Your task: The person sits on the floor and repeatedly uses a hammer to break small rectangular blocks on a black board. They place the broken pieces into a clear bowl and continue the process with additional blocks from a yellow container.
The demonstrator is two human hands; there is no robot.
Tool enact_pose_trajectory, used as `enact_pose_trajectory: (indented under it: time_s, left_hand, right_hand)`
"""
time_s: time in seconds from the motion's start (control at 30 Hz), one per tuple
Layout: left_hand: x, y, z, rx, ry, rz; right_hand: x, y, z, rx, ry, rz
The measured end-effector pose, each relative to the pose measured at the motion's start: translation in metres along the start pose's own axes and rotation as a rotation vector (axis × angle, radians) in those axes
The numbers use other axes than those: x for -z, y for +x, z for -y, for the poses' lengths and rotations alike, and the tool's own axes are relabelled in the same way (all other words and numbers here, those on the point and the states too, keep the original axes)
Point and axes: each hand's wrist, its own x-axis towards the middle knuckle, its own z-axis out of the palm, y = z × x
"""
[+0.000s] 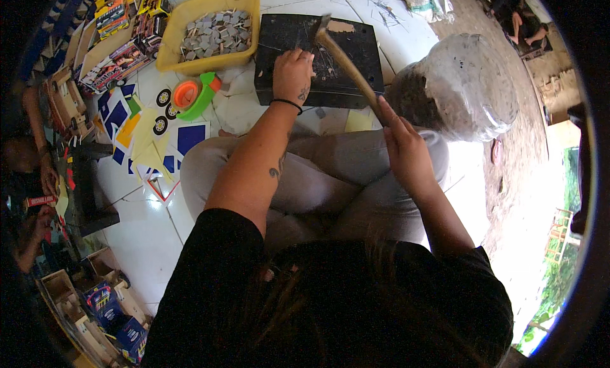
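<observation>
In my right hand (405, 153) is a hammer (351, 68), gripped near the end of its wooden handle. The hammer's head is raised over a black block (279, 34) that lies in front of my crossed legs. My left hand (292, 74) rests on this block, fingers drawn together just left of the hammer. Whatever small thing its fingertips pinch is hidden by the hand. Scratches and a torn tan patch (340, 26) mark the block's top.
Left of the block stands a yellow basin (170, 44) holding small grey square pieces (219, 34). Nearer are a green tape dispenser (206, 101), black wheels (160, 125) and coloured sheets (130, 136). A plastic-wrapped bundle (445, 88) sits right. Another person's hands (43, 225) work at far left.
</observation>
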Motion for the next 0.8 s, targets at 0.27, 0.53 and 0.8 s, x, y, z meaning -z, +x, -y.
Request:
enact_pose_trajectory:
  time_s: [0.27, 0.53, 0.8]
  left_hand:
    - [0.001, -0.001, -0.001, 0.019, -0.009, 0.009]
    - [0.002, -0.002, 0.0, -0.007, -0.028, -0.008]
    - [0.022, 0.021, 0.009, 0.507, -0.282, 0.144]
  right_hand:
    - [0.001, 0.002, -0.003, -0.035, 0.037, 0.008]
    - [-0.006, 0.002, -0.008, 0.032, 0.144, -0.112]
    - [-0.05, 0.026, -0.051, -0.175, 0.359, -0.055]
